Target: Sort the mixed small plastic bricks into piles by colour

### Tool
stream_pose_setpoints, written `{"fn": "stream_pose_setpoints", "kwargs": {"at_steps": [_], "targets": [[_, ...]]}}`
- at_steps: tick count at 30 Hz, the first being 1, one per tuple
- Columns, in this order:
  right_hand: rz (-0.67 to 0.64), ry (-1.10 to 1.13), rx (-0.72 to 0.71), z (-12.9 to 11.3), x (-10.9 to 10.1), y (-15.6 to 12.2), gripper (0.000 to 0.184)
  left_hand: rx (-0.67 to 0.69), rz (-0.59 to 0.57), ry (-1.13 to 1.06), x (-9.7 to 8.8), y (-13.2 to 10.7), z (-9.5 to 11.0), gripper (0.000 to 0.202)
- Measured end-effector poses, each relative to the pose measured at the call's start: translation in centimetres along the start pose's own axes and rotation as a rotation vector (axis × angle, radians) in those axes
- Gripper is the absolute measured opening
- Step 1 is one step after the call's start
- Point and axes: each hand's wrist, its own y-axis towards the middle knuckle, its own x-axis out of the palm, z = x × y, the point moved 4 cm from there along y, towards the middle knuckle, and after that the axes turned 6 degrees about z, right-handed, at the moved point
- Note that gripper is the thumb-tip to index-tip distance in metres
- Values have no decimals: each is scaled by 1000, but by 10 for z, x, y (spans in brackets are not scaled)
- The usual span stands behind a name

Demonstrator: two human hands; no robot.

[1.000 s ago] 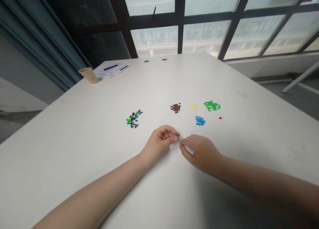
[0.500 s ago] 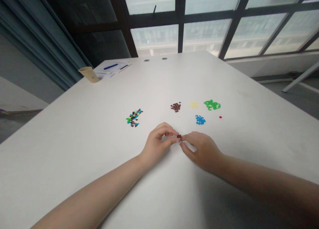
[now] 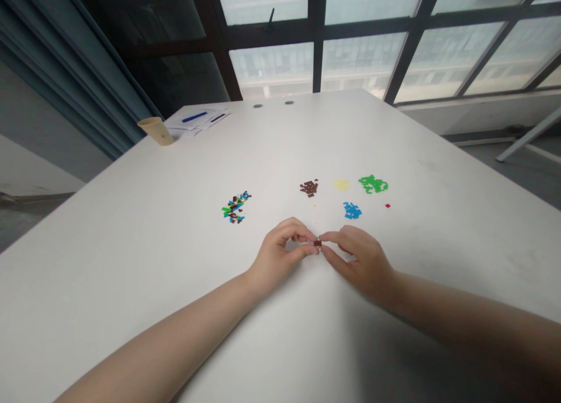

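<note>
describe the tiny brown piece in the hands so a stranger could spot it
On the white table, find the left hand and right hand meeting at the fingertips. Pinched between them is a tiny dark brown brick, the only piece not lying on the table.

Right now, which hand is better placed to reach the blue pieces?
Probably the right hand: it lies closer to the small blue pieces than the left hand. But both hands' fingers are on the small dark brown piece, so it must let go first.
</note>
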Motion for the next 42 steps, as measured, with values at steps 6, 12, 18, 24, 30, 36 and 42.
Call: {"fn": "stream_pose_setpoints", "kwargs": {"at_steps": [6,12,18,24,30,36,42], "targets": [[20,-37,52,13,-3,6,15,-117,-19,30,0,1,-9,18],[10,-150,319,46,-12,39,16,107,-233,322,5,0,-1,35],[-291,-418,333,65,14,72,23,808,-574,702,19,-20,20,31],[-447,-538,331,80,43,82,20,916,-566,784,18,-25,26,35],[-463,-548,376,85,49,84,21,892,-608,783,18,-26,21,35],[-452,-503,380,85,49,87,20,763,-602,873,21,-22,16,35],[-424,-424,288,53,31,61,25,20,-52,1359,-29,11,-3,25]]}}
